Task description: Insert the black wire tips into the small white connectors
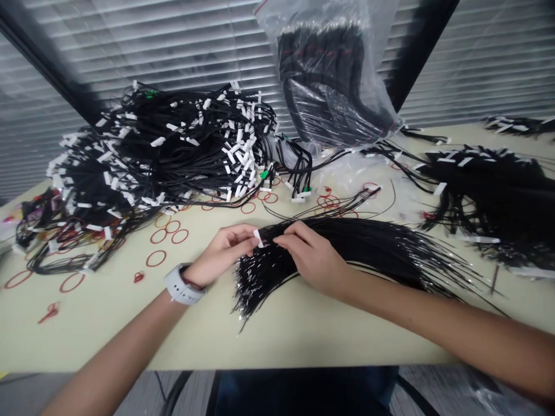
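Note:
Between the thumb and fingers of my left hand (232, 249) is a small white connector (258, 238), held upright. My right hand (310, 254) is just to its right, thumb and fingertips pinched together; what they hold is too small to make out, perhaps a thin black wire. Under and behind both hands lies a thick bundle of black wires (368, 242) with shiny metal tips at both ends. A few loose black wires (338, 203) run along the bundle's far side.
A big heap of black cables with white connectors (173, 150) fills the back left. Another pile (489, 196) lies at the right. A clear plastic bag of black wires (329, 86) leans against the blinds. Red rubber bands (156, 258) are scattered over the pale table (130, 329).

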Tool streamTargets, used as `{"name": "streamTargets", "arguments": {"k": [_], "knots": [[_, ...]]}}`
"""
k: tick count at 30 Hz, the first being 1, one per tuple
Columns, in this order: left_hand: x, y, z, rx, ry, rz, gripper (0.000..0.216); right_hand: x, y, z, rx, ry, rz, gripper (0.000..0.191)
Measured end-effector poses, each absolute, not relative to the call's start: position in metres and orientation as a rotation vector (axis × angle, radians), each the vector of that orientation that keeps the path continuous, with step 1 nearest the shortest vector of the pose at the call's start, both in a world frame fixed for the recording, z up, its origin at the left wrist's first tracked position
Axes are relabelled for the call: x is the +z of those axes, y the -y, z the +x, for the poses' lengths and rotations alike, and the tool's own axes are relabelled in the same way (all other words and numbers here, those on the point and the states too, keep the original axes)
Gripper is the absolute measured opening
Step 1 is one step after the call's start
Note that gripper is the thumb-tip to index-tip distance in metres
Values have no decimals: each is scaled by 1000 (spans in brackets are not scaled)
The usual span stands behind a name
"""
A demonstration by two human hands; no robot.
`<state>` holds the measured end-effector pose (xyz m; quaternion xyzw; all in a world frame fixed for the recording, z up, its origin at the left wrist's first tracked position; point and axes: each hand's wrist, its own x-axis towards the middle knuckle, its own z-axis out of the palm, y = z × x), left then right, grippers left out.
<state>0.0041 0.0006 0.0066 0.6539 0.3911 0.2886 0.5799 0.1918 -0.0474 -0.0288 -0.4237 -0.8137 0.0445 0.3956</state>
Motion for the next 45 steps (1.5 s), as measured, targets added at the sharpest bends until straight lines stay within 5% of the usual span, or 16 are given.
{"name": "streamTargets", "arguments": {"k": [45], "knots": [[-6, 6, 6, 606, -875, 1725, 19, -32, 47, 192, 222, 2009, -1075, 16]]}}
